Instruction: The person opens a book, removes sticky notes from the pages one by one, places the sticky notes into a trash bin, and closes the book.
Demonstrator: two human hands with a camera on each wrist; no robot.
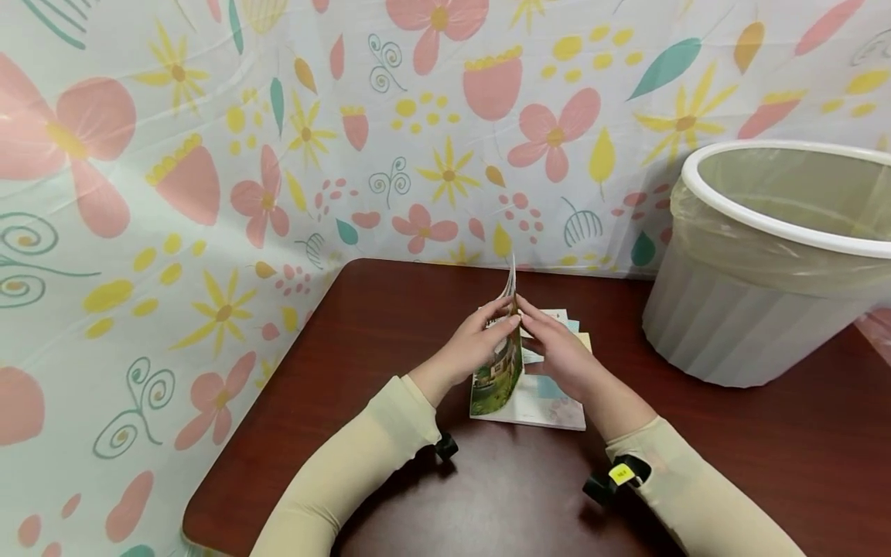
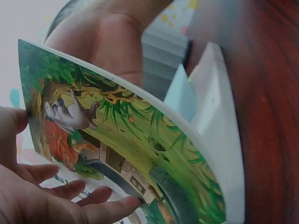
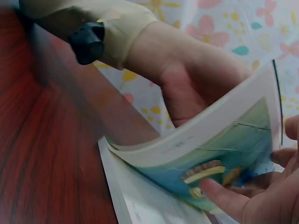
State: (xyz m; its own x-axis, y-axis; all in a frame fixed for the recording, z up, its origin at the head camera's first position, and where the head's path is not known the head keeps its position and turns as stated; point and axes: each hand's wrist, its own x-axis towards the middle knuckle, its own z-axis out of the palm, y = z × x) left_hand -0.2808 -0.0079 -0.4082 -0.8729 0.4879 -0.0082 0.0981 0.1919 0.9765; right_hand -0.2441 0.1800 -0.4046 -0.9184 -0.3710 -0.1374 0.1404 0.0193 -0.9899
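Note:
A thin picture book is bent upright between my two hands, over pale pages lying on the table. Its left face shows grass, a grey animal and a house. On its other side is a blue-green picture page. My left hand holds the book from the left, fingers spread along the picture and one fingertip at the upper edge. From the right, my right hand holds it near the same edge, with a finger low on the blue-green page. In the head view the fingertips of both hands meet near the top.
White, blue and yellow paper edges stick out behind the book. A large pale bin with a plastic liner stands at the right of the dark red-brown table. A flower-patterned sheet hangs behind and to the left.

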